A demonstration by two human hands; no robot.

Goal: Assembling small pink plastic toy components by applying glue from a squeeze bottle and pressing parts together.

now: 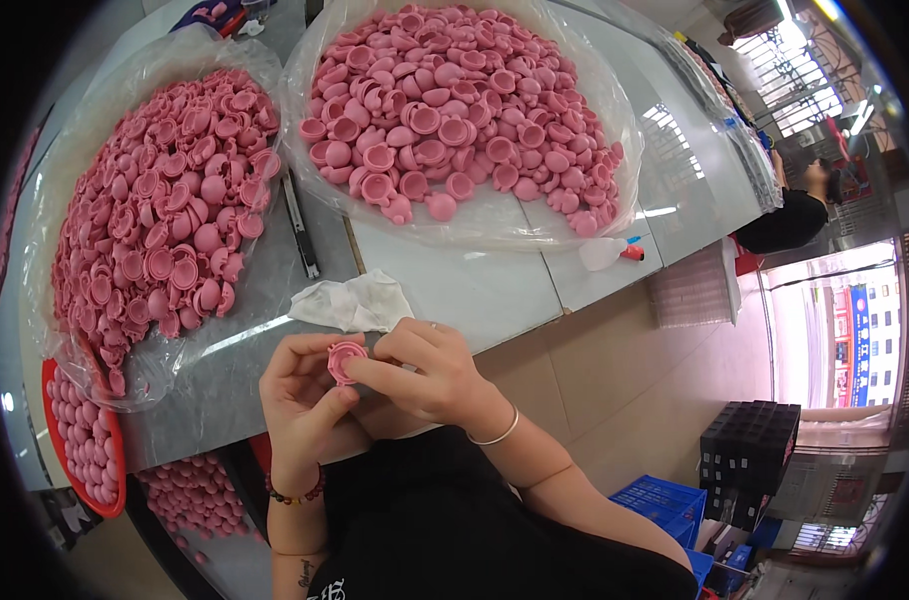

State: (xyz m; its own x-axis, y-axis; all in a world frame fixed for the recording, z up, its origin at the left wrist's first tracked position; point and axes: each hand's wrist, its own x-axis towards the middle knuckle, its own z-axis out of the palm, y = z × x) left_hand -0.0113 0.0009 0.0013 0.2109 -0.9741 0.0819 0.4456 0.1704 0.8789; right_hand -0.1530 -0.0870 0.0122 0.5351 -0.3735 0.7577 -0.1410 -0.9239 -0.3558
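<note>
Between my two hands, just off the table's front edge, is a small pink plastic half-shell with its hollow side facing me. My left hand grips it from the left, thumb below and fingers behind. Fingers of my right hand are closed and press against its right side and inner face. Behind the hands, a crumpled white cloth lies on the table. Two heaps of similar pink pieces rest on clear plastic sheets, one heap at left and another at the far middle.
A red tray of round pink pieces stands at the left edge. A black cutter-like tool lies between the heaps. Near the table's right edge is a small white bottle. Blue crates and black crates stand at right. Another person sits farther off.
</note>
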